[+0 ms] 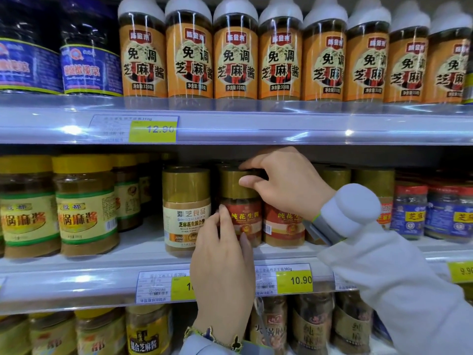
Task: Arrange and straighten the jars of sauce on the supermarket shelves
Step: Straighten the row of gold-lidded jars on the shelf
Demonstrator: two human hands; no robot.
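Now both hands on the red-label jar [242,219] — right hand [286,183] fingers pinch its gold lid, left hand [222,262] fingers curl round the label. Turn gently, label forward; likely slightly skewed.

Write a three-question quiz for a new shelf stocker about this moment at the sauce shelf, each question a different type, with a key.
1. True or false: both hands are on the same jar.
2. Which part of the red-label jar does the right hand hold? A) the gold lid B) the base C) the label
3. Fill in: the yellow price tag just right of the left hand reads ____.

Key
1. True: the left hand grips the jar's body while the right hand holds its top.
2. A
3. 10.90
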